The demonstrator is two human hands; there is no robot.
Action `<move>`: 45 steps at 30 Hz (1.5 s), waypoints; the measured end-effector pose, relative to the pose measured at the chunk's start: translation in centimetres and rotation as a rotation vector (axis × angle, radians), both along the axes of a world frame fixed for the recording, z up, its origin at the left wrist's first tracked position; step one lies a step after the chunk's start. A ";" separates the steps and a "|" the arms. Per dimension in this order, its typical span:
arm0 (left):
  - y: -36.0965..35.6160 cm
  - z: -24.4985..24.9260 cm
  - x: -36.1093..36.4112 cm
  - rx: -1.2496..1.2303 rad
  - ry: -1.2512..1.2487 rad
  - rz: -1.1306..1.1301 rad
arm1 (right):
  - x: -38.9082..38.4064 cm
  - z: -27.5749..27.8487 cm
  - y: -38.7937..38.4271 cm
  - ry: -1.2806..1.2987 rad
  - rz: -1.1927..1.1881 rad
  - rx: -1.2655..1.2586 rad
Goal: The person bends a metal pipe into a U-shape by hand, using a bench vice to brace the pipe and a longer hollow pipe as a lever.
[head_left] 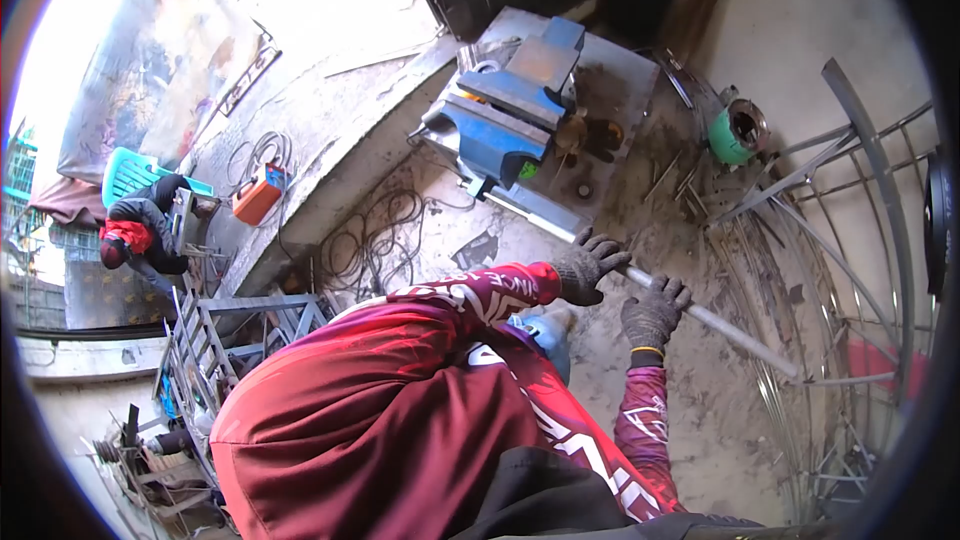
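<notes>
A long pale metal pipe [715, 325] slants from the near side of the blue bench vise [505, 135] down to the lower right. My left hand [588, 268], in a dark grey knit glove, lies over the pipe with its fingers curled on it, nearer the vise. Farther along, my right hand [654, 320], gloved the same way, wraps its fingers over the pipe. The vise stands on a metal plate [615, 75]. How the pipe meets the vise cannot be made out clearly.
Cables [375, 240] lie coiled on the floor beside a concrete ledge [345, 155]. A green container [738, 132] and curved metal bars [880, 180] are at the right. A metal frame [240, 310] stands at the left. Beyond it, a person [150, 225] sits near an orange box [260, 195].
</notes>
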State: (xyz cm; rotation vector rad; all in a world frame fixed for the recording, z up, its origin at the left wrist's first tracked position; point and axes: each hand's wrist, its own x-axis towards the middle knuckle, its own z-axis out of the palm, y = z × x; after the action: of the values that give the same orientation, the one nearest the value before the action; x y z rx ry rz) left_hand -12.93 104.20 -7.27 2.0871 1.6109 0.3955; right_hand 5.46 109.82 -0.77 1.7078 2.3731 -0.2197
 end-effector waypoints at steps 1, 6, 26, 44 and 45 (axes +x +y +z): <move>-0.3 -0.7 0.0 0.077 -0.045 0.076 | 0.6 -1.8 0.6 -0.013 -0.001 -0.002; -8.9 -1.6 -3.2 -0.163 -0.232 0.237 | 3.9 -10.6 3.0 -0.078 0.010 -0.117; -26.8 -19.1 3.3 -0.689 -0.634 0.929 | -1.3 -57.7 4.2 0.610 -0.092 -0.233; -12.7 -16.9 -16.8 0.124 -0.585 1.390 | 4.0 -47.2 6.1 0.050 0.147 -0.392; -10.0 -15.1 -20.0 0.159 -0.560 1.318 | 4.2 -48.0 6.2 0.049 0.154 -0.369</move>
State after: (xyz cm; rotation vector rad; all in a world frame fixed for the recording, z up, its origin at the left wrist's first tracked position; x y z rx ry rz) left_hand -32.88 94.18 -22.32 0.5571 2.3370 1.3756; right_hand 9.62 116.02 -48.73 1.3590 2.3038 -0.6353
